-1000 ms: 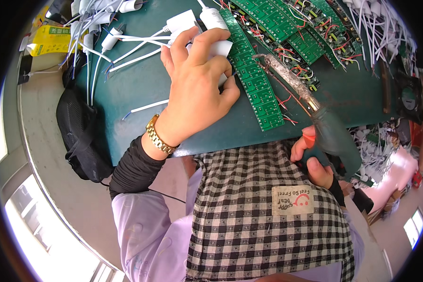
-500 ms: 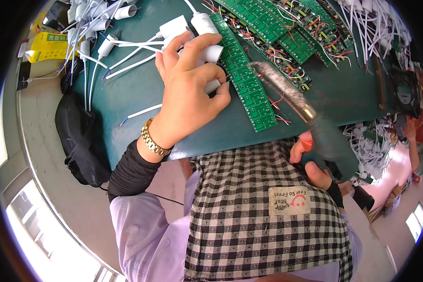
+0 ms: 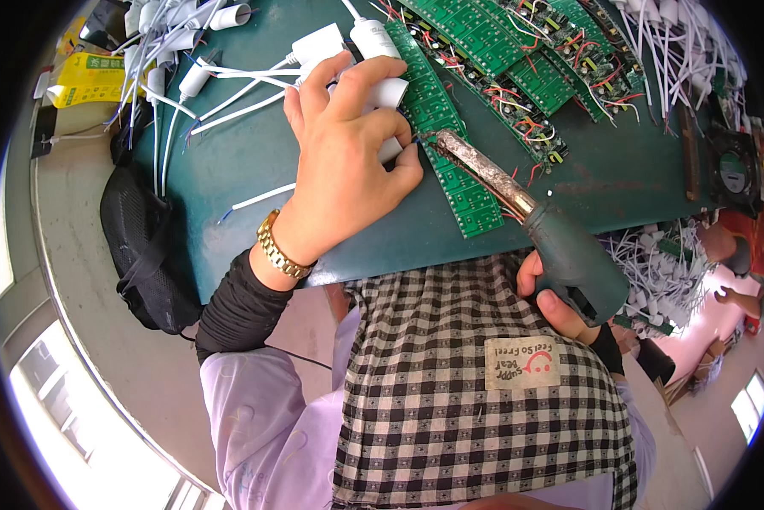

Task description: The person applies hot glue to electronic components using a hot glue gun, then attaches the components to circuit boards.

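Note:
My left hand (image 3: 344,157) pinches a small white cylindrical cable part (image 3: 390,150) between thumb and finger. The wire end at its tip meets the edge of a long green circuit board strip (image 3: 469,204) on the table. In my right hand (image 3: 556,297) is a dark-handled soldering gun (image 3: 573,259), gripped from below. Its worn metal tip reaches the board right beside the fingertips of my left hand; whether it touches the wire is too small to tell. White plastic sockets (image 3: 317,42) with cords lie behind my left fingers, which partly hide them.
More green boards (image 3: 484,42) with components and red and white wires cover the far right. White corded sockets heap at the far left (image 3: 165,38) and far right (image 3: 688,51). A black bag (image 3: 140,255) hangs at the left edge; a small fan (image 3: 733,170) sits right. Another person's hand (image 3: 739,302) shows at right.
The soldering gun has swung left and down, bringing its tip to the board beside my left fingers. My left hand has shifted very slightly and keeps its pinch.

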`<state>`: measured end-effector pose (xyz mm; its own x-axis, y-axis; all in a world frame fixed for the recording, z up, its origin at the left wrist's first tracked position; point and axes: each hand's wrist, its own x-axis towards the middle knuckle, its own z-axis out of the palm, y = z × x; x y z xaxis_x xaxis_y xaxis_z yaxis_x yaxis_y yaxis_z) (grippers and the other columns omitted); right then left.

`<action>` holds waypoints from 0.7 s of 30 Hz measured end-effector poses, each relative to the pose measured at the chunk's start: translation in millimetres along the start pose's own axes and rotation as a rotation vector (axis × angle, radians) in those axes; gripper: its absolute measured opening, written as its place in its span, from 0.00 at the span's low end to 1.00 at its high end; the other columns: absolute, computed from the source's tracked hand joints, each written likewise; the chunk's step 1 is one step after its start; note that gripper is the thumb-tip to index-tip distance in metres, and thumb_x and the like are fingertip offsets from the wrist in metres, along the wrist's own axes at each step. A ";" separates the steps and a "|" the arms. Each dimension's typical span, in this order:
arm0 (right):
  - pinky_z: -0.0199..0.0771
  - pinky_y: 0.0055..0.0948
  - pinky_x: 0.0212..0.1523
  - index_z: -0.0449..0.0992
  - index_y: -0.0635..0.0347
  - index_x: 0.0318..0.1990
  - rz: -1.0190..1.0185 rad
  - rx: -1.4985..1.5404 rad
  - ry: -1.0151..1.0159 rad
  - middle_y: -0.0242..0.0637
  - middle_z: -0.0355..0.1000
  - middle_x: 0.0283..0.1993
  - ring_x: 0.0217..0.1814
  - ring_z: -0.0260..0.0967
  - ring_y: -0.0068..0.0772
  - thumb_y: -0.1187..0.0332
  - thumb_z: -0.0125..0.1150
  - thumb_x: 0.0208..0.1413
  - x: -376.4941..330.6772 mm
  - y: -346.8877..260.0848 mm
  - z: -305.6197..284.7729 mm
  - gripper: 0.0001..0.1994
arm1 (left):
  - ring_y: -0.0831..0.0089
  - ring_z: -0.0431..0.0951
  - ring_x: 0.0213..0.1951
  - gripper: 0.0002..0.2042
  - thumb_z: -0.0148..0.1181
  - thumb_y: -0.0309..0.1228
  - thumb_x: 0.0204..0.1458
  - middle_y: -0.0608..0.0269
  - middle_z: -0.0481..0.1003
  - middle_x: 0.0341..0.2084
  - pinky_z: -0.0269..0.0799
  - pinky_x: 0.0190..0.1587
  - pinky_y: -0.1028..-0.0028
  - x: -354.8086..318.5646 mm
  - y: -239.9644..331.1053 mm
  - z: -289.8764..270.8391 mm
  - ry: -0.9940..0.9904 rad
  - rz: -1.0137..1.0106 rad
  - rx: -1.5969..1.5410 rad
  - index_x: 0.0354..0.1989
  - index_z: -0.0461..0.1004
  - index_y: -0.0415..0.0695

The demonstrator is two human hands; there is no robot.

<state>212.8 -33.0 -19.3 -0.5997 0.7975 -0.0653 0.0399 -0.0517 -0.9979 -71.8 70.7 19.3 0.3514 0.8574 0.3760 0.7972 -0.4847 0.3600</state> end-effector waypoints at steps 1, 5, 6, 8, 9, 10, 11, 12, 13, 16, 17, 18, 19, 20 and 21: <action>0.67 0.31 0.38 0.61 0.60 0.51 0.001 0.000 -0.001 0.41 0.65 0.33 0.35 0.64 0.31 0.63 0.58 0.52 0.9 -1.2 0.2 0.21 | 0.49 0.57 0.58 0.06 0.63 0.23 0.29 0.64 0.67 0.53 0.50 0.59 0.56 0.1 -0.1 0.3 0.003 0.001 -0.002 0.18 0.73 0.45; 0.67 0.32 0.38 0.59 0.61 0.53 0.031 0.115 0.090 0.41 0.65 0.32 0.34 0.64 0.32 0.61 0.58 0.53 8.5 -19.0 9.1 0.23 | 0.49 0.58 0.57 0.06 0.63 0.23 0.28 0.64 0.67 0.53 0.50 0.58 0.56 0.5 -2.2 1.7 0.005 -0.006 0.005 0.18 0.73 0.45; 0.67 0.32 0.38 0.58 0.61 0.54 0.070 0.170 0.173 0.41 0.65 0.32 0.33 0.64 0.32 0.60 0.58 0.54 8.3 -24.5 11.5 0.25 | 0.49 0.58 0.57 0.05 0.64 0.24 0.29 0.66 0.68 0.52 0.51 0.54 0.46 1.6 -2.7 3.6 0.029 0.012 -0.020 0.16 0.73 0.45; 0.68 0.32 0.37 0.57 0.62 0.55 0.026 0.206 0.209 0.40 0.65 0.31 0.32 0.64 0.32 0.58 0.58 0.54 7.9 -22.3 13.8 0.26 | 0.48 0.58 0.56 0.05 0.64 0.25 0.30 0.68 0.68 0.51 0.51 0.49 0.37 2.6 -1.8 4.2 0.056 0.029 -0.047 0.15 0.73 0.45; 0.68 0.32 0.36 0.57 0.62 0.56 -0.020 0.248 0.245 0.40 0.65 0.31 0.32 0.64 0.32 0.57 0.58 0.55 7.7 -18.8 14.1 0.27 | 0.48 0.58 0.56 0.05 0.64 0.25 0.30 0.68 0.68 0.51 0.51 0.49 0.35 2.9 -1.2 4.2 0.046 0.024 -0.045 0.15 0.73 0.45; 0.68 0.32 0.36 0.57 0.62 0.56 -0.020 0.247 0.241 0.40 0.65 0.31 0.32 0.64 0.32 0.57 0.58 0.55 6.8 -14.7 14.3 0.27 | 0.47 0.58 0.56 0.05 0.64 0.25 0.30 0.67 0.68 0.51 0.51 0.48 0.33 3.1 -0.5 4.1 0.036 0.020 -0.043 0.15 0.73 0.44; 0.68 0.32 0.36 0.56 0.62 0.56 -0.049 0.255 0.271 0.41 0.65 0.30 0.31 0.65 0.33 0.56 0.58 0.55 5.9 -10.4 14.5 0.28 | 0.47 0.58 0.56 0.05 0.64 0.25 0.30 0.67 0.68 0.51 0.51 0.48 0.33 3.3 0.0 4.2 0.039 0.018 -0.041 0.15 0.73 0.44; 0.68 0.32 0.35 0.55 0.63 0.57 -0.077 0.264 0.299 0.41 0.66 0.30 0.31 0.65 0.33 0.56 0.57 0.55 5.9 -8.4 14.5 0.29 | 0.47 0.58 0.57 0.05 0.64 0.25 0.30 0.67 0.68 0.51 0.50 0.48 0.32 3.0 0.0 4.1 0.032 0.015 -0.044 0.15 0.73 0.44; 0.68 0.32 0.35 0.55 0.63 0.57 -0.079 0.264 0.295 0.41 0.66 0.30 0.31 0.65 0.33 0.56 0.57 0.55 7.5 -8.4 13.3 0.29 | 0.47 0.57 0.57 0.05 0.64 0.24 0.30 0.67 0.67 0.51 0.50 0.48 0.32 2.7 -0.1 3.8 0.026 0.012 -0.046 0.15 0.73 0.44; 0.69 0.31 0.32 0.55 0.64 0.57 -0.118 0.215 0.274 0.41 0.66 0.29 0.29 0.65 0.32 0.55 0.57 0.54 12.3 -9.1 11.1 0.30 | 0.46 0.57 0.57 0.05 0.64 0.24 0.31 0.66 0.67 0.51 0.50 0.49 0.31 2.4 -0.4 2.7 0.023 0.020 -0.049 0.16 0.73 0.44; 0.68 0.31 0.31 0.54 0.64 0.57 -0.128 0.245 0.313 0.40 0.65 0.28 0.29 0.65 0.32 0.54 0.57 0.54 13.7 -8.6 13.8 0.30 | 0.46 0.57 0.57 0.05 0.64 0.24 0.31 0.66 0.67 0.51 0.50 0.49 0.31 2.4 -0.4 2.4 0.026 0.022 -0.047 0.16 0.73 0.44; 0.68 0.30 0.30 0.54 0.65 0.57 -0.138 0.274 0.355 0.40 0.65 0.27 0.28 0.65 0.32 0.54 0.57 0.54 15.4 -8.8 15.9 0.31 | 0.46 0.57 0.57 0.05 0.64 0.25 0.31 0.66 0.67 0.51 0.50 0.49 0.31 2.6 -0.4 3.0 0.024 0.025 -0.043 0.16 0.72 0.44; 0.68 0.30 0.30 0.54 0.65 0.57 -0.143 0.271 0.357 0.40 0.65 0.27 0.28 0.65 0.32 0.54 0.57 0.54 17.9 -10.8 16.9 0.31 | 0.46 0.57 0.57 0.06 0.64 0.25 0.31 0.66 0.67 0.51 0.50 0.49 0.31 3.1 -0.5 3.5 0.022 0.030 -0.038 0.17 0.72 0.45; 0.67 0.29 0.29 0.54 0.65 0.57 -0.144 0.298 0.384 0.40 0.65 0.26 0.27 0.64 0.32 0.53 0.56 0.54 20.5 -13.4 17.5 0.31 | 0.46 0.57 0.57 0.06 0.64 0.25 0.31 0.66 0.67 0.51 0.50 0.49 0.31 3.9 -0.7 3.7 0.025 0.035 -0.038 0.17 0.72 0.45; 0.67 0.29 0.28 0.54 0.66 0.57 -0.145 0.328 0.410 0.40 0.65 0.25 0.26 0.64 0.32 0.53 0.55 0.55 22.2 -14.5 17.5 0.31 | 0.47 0.57 0.57 0.06 0.64 0.25 0.32 0.66 0.67 0.51 0.49 0.49 0.31 3.8 -1.2 3.4 0.017 0.039 -0.026 0.17 0.71 0.45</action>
<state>184.9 -25.0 -6.3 -0.2169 0.9761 0.0131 -0.3110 -0.0564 -0.9487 -69.7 75.1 17.4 0.3737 0.8348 0.4042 0.7700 -0.5222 0.3666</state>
